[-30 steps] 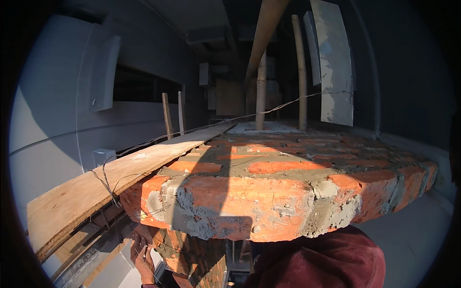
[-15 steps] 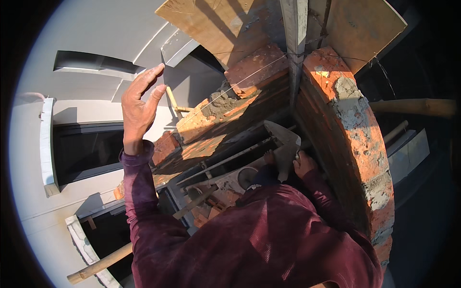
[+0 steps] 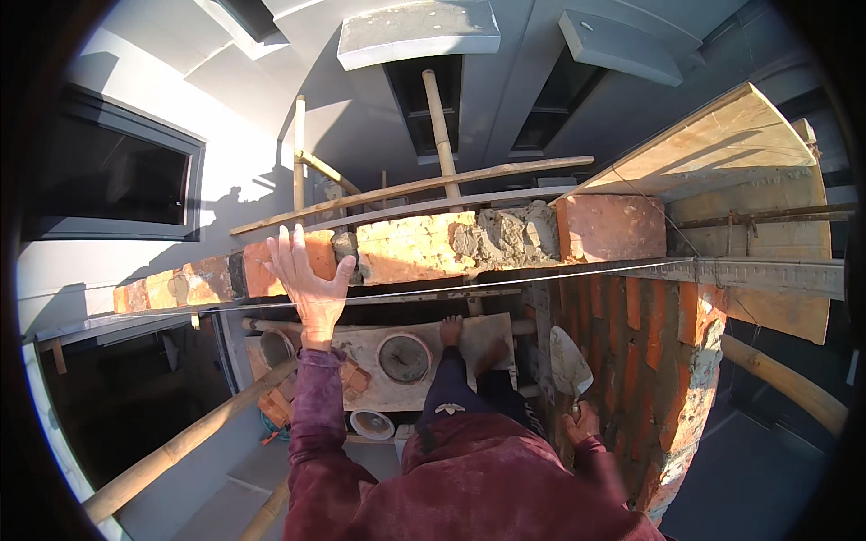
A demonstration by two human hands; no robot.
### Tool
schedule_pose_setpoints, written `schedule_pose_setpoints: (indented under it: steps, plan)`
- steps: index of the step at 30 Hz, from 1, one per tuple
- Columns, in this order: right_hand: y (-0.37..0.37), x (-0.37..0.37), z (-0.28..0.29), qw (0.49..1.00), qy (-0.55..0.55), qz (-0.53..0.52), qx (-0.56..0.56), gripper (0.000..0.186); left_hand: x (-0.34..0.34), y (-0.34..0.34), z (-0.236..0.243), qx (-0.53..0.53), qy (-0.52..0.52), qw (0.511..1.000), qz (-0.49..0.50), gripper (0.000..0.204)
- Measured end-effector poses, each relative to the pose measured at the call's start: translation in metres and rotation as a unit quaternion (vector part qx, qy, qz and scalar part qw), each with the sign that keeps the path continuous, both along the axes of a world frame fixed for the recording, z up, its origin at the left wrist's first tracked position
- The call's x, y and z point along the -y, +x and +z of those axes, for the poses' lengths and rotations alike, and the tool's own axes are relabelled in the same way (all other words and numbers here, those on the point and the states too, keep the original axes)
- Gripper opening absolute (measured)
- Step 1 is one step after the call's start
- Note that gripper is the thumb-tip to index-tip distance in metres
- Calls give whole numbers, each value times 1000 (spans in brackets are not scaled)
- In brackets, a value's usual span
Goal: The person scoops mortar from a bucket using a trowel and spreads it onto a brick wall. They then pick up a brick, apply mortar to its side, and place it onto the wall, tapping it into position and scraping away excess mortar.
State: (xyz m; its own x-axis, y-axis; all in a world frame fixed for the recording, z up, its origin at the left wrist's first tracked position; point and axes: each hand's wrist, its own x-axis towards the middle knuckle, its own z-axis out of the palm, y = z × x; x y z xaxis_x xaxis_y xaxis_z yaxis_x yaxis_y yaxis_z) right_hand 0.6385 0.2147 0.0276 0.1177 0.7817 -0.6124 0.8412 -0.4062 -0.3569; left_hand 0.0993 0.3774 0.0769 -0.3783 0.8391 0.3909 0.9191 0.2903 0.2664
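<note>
My left hand (image 3: 308,288) is open, fingers spread, its tips over a red brick (image 3: 269,281) in the top course of a brick wall; whether they touch it is hard to tell. Grey wet mortar (image 3: 514,236) lies along that course between a pale brick (image 3: 406,248) and a red end brick (image 3: 613,225). A thin string (image 3: 505,274) runs along the near edge. My right hand (image 3: 582,424) grips the handle of a trowel (image 3: 570,361), blade upward, low beside a perpendicular brick wall (image 3: 649,379).
My bare feet are on a plank platform (image 3: 478,361) with a mortar bucket (image 3: 404,358), a white basin (image 3: 370,424) and loose bricks (image 3: 278,406). Bamboo poles (image 3: 194,431) surround it. A plywood sheet (image 3: 704,144) stands at right; a grey building with windows (image 3: 117,162) lies beyond.
My view has swung round to face the wall and down onto the platform. My left hand's fingers have spread out over the bricks. The trowel remains in my right hand.
</note>
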Motion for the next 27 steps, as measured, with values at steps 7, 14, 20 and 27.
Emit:
schedule_pose_setpoints:
  steps: [7,14,20,27]
  plan:
    - [11,71,-37,995,-56,-12,83,35,-10,-5,-16,10,-63,998,8,121]
    - [-1,74,-51,980,-141,11,137,40,-17,-7,-18,33,-77,996,10,121]
    - [-22,32,-59,966,-235,11,106,50,-22,-12,-26,70,-49,996,11,91]
    - [-43,-2,-50,968,-244,-12,61,55,-25,-9,-33,-4,-84,995,49,65]
